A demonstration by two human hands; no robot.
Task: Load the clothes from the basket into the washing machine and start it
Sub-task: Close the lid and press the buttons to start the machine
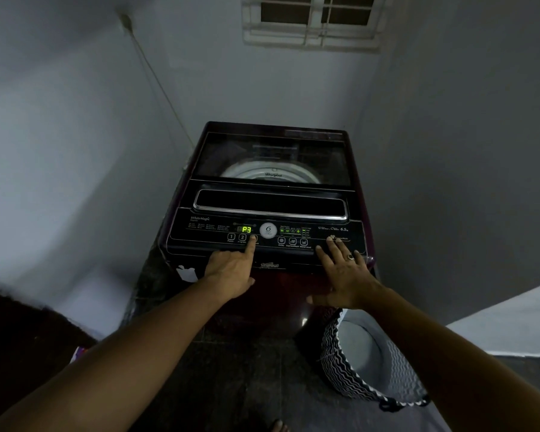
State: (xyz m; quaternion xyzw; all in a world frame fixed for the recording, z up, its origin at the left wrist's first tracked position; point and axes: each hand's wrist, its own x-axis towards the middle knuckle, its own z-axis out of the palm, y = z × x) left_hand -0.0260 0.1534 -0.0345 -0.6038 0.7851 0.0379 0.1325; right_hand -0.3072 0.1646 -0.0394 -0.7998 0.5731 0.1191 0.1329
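while left hand (pixel 231 272) fingers a panel button | right hand (pixel 345 275) flat, released — washer (pixel 272 194) front edge | basket (pixel 371 366) beside

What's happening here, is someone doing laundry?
Yes. A person stands at a top-loading washing machine whose lid is shut. The left hand presses its index finger on a button of the control panel, just below the small display, which glows "P3". The right hand, wearing a ring, rests flat on the front edge of the panel. The laundry basket on the floor to the right looks empty, so the clothes appear to be loaded.
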